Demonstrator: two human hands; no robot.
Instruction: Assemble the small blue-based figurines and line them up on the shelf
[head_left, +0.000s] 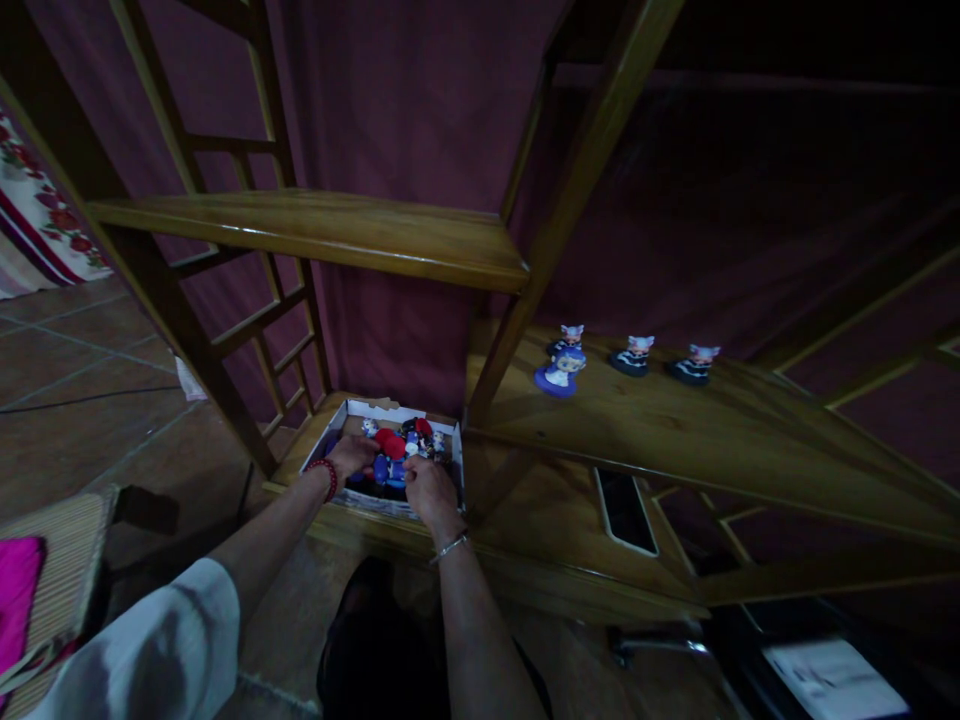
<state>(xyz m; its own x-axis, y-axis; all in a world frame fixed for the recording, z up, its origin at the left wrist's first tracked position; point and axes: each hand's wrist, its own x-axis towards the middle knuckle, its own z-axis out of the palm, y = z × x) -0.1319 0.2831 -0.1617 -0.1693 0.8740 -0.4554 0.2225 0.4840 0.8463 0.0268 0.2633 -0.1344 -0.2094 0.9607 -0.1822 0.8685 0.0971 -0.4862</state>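
Note:
Both of my hands reach into a shallow white cardboard box (459,450) filled with small toy figurines in red, blue, white and black. My left hand (352,456), with a red bead bracelet at its wrist, is at the box's left side, fingers drawn together beside a red round piece (391,443). At the front right, my right hand (431,487) has its fingers curled closed by a blue figurine (390,470); a thin silver bracelet circles that wrist. What either hand grips among the figurines is too small and dark to make out.
On the raised wooden shelf (645,430) at right stand a blue-haired figurine (562,372) and several with black bases, including one (636,356). A phone-like dark slab (627,512) lies on the lower board. A wooden shelf (322,225) overhangs the box. A stool (71,560) stands left.

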